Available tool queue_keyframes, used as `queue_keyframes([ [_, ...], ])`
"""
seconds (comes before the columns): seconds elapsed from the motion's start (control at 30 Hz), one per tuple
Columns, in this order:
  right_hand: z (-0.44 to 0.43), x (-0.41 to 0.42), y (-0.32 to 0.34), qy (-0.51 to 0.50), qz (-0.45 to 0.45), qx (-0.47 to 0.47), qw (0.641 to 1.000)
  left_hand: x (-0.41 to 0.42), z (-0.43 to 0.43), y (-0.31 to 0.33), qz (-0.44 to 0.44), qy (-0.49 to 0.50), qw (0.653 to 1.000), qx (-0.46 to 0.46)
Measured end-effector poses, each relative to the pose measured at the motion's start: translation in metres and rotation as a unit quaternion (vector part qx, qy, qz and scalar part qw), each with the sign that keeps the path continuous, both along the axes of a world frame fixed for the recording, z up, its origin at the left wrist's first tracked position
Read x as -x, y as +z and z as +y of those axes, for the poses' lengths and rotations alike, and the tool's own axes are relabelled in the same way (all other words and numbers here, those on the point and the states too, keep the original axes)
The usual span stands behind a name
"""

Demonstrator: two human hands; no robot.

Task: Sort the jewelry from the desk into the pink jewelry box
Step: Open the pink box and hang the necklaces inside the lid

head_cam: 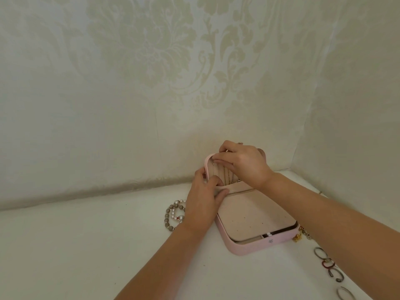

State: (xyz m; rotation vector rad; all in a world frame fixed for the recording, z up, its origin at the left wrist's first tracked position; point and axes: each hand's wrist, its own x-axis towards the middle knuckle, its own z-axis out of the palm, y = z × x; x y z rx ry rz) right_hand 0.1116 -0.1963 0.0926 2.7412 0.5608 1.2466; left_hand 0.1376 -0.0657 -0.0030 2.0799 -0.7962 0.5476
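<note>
While propped open, pink jewelry box (pixel 259 245): set on the white desk (pixel 86 245), judged light, stiff-walled, rounded at the corners, pebbled pink outside.
Lid (pixel 208 159): upright at the box's far end, lined in soft beige; best steadied by the rim.
Chains (pixel 225 174): hung inside the lid, thin and limp; likely slippery, quick to tangle, best taken by one end between fingertips.
Tray (pixel 249 215): flat beige suede-like panel across the box's base, dotted with small holes.
Left hand (pixel 203 200): at the lid's lower left, thumb on the rim, fingers curled over the band at its foot.
Right hand (pixel 242 163): fingers curled over the lid's top rim; any chain end in the pinch hidden, cannot tell.
Beaded bracelets (pixel 175 215): just left of the box, round pearly and grey beads; hard, prone to roll.
Gold piece (pixel 299 237): beside the box's right front corner, small and intricate.
Rings (pixel 326 263): right of the box, toward the front; rigid hoops, easily pinched.
</note>
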Motion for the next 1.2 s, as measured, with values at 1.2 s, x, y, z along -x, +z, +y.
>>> queue_keyframes([
  [1.2,-0.049,0.193,-0.002,-0.132,0.478,-0.178,0.850,0.020,0.017,0.027,0.017,0.030,0.997,-0.076],
])
